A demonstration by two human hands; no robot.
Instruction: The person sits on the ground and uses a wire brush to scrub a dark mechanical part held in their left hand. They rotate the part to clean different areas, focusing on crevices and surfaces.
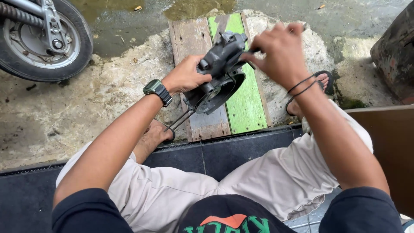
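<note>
The left hand [186, 75] is gripping a dark engine part [220, 71] mid-frame; the right hand [280, 51] is pinching a thin tool [251, 50] against it above a green-painted plank [246, 103].

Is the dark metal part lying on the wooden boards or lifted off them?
Lifted: the left hand holds the dark metal part above the wooden boards.

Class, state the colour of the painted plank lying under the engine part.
Bright green plank, with worn patches, seen best in the head view.
</note>
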